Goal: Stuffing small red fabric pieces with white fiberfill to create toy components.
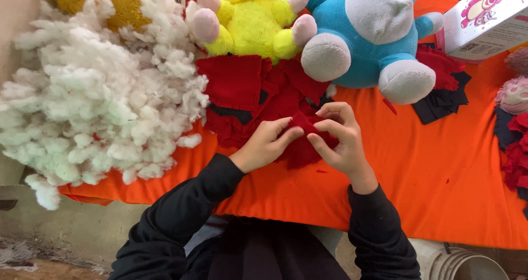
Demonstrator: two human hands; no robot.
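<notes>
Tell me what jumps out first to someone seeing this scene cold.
A big heap of white stuffing fibre fills the left of the orange cloth. At the top sit a yellow plush toy and a blue plush toy. In the centre, the left hand and right hand pinch a red fabric piece.

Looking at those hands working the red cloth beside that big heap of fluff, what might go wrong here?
The white stuffing is heaped to the table's left edge; clumps could drop off. The red fabric piece, pinched by left hand and right hand, might shed lint or get mixed up with the red scraps behind.
</notes>
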